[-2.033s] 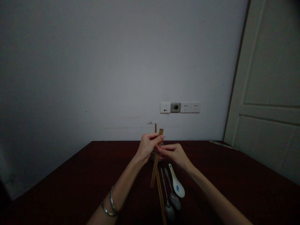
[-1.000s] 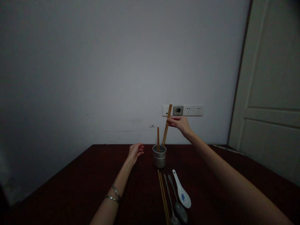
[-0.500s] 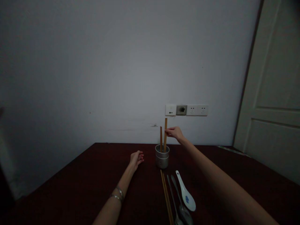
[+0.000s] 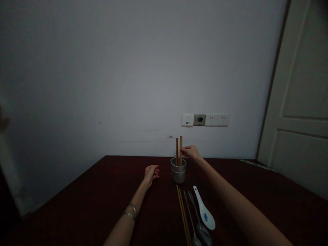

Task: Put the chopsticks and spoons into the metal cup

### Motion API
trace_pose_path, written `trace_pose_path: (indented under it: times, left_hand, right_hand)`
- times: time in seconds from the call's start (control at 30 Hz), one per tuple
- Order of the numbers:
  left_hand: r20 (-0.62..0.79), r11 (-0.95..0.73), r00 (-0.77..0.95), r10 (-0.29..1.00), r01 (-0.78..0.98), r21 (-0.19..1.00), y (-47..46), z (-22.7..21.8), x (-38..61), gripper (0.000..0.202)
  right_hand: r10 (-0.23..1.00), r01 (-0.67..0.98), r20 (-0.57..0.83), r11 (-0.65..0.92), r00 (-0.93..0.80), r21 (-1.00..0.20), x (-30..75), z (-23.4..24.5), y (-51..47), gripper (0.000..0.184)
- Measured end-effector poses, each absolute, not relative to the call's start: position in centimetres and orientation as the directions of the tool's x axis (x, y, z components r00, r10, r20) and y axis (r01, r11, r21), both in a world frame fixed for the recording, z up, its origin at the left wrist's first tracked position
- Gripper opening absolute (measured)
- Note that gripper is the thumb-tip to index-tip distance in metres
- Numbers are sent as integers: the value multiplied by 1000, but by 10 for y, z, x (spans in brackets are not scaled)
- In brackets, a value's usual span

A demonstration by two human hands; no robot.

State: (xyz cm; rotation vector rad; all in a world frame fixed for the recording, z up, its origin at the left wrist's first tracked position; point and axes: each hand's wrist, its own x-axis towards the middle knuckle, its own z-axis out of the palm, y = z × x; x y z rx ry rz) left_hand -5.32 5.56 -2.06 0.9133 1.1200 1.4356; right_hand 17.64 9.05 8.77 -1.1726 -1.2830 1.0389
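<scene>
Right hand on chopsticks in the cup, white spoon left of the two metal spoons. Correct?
No: the head view shows the white spoon right of the two metal spoons. The right hand is on chopsticks in the cup, as you say.

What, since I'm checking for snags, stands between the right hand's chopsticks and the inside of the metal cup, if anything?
Nothing visible: the paler chopsticks in the right hand reach inside the metal cup. Darker chopsticks stand left of them, not across their path; the cup's bottom is hidden.
</scene>
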Motion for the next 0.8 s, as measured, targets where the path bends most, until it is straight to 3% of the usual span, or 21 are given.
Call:
trace_pose_path:
  times: [0.43,0.8]
  left_hand:
    - [13,-47,-159,987,-212,976,56,-22,-52,12]
    - [41,-68,-141,989,-191,979,57,-24,-52,11]
  right_hand:
    - [980,148,191,182,53,-972,178,72,98,6]
    - [984,109,170,164,50,-980,173,70,97,8]
